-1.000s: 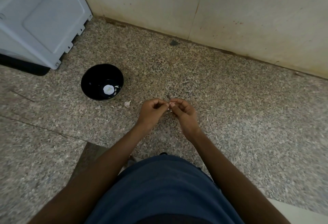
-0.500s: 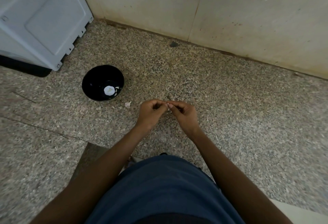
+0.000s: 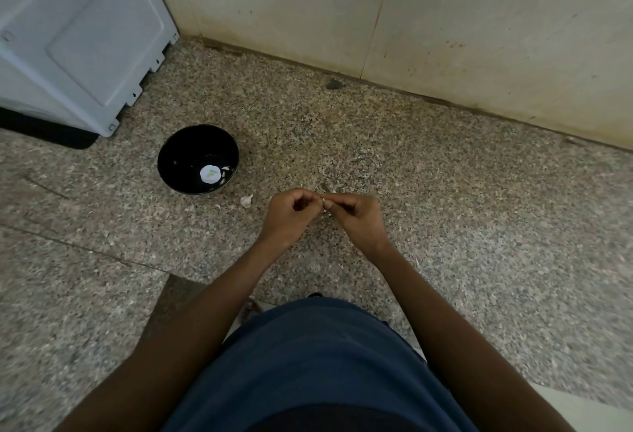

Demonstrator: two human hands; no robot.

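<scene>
Peeling a small pale clove-like piece (image 3: 323, 197) at my fingertips, above the speckled stone counter (image 3: 445, 191).

I have my left hand (image 3: 287, 215) and right hand (image 3: 356, 217) drawn together, both pinching the piece between thumb and fingers, to the right of the round black bowl (image 3: 183, 149). It is too small for me to tell how much skin is on it. I'd grip firmly with one hand and lift the papery skin with the other's nail in short pulls, so it cannot slip. A loose pale clove (image 3: 246, 201) lies near the bowl.
</scene>
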